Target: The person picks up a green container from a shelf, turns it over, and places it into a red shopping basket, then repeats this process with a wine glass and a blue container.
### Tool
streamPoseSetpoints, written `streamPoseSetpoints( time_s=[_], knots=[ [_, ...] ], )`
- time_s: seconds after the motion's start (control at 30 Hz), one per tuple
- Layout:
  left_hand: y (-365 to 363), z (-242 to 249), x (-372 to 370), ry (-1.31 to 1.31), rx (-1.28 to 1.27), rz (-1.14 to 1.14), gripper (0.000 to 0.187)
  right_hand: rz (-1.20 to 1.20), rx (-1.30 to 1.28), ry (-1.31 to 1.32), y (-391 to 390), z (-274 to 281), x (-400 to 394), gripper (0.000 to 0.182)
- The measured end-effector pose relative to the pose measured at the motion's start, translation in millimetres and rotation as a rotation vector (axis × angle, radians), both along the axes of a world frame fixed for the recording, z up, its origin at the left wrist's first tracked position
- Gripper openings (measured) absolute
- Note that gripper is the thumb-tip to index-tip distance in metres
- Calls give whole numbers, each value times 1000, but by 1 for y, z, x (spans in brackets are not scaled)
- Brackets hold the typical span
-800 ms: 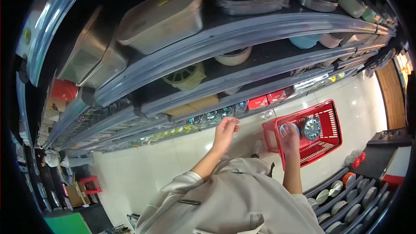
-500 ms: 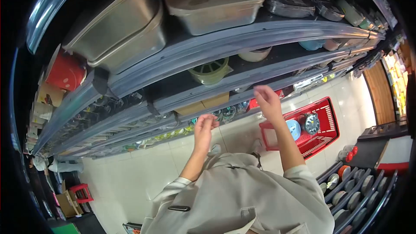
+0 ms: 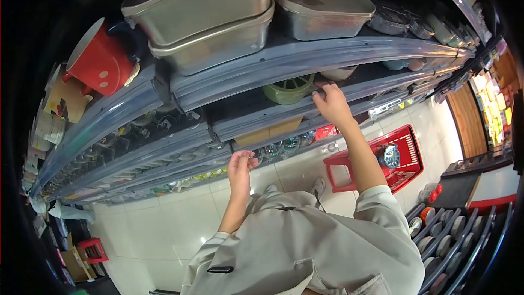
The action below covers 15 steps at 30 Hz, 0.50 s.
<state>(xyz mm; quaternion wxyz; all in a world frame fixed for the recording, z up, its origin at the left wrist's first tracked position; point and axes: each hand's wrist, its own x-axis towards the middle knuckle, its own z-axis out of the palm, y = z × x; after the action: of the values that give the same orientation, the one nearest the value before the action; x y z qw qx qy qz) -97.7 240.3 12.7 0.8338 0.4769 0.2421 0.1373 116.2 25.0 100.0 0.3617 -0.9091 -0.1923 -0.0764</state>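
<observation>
My right hand [image 3: 332, 105] reaches to the shelf edge, thumb and fingers apart and nothing held in it. Its fingertips are right by a pale bowl [image 3: 339, 72], and just left of them sits a green bowl with a ribbed, strainer-like inside [image 3: 289, 90]. Lower down, in front of the lower shelves, my left hand [image 3: 240, 165] hangs with loosely curled fingers and shows nothing in its grasp. Above, two stacked metal containers [image 3: 213, 38] and a lidded metal container [image 3: 325, 13] stand on the upper shelf.
A red mug [image 3: 101, 60] is on the upper shelf at left. On the floor, a red basket [image 3: 412, 150] holding a round, clear-topped item [image 3: 389, 156] is beside a red stool [image 3: 341, 172]. Racked goods [image 3: 445, 240] are behind at right; a person [image 3: 71, 210] is far left.
My right hand has moved up to the shelf beside the bowls. My left hand has shifted slightly left. The view has turned, bringing more of the red mug into sight.
</observation>
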Motion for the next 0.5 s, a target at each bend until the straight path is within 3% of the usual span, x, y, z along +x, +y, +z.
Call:
streamPoseSetpoints(
  time_s=[0.5],
  knots=[
    [-10, -1, 5, -16, -4, -27, 15, -34, 13, 42, 2, 3, 0, 33]
  ],
)
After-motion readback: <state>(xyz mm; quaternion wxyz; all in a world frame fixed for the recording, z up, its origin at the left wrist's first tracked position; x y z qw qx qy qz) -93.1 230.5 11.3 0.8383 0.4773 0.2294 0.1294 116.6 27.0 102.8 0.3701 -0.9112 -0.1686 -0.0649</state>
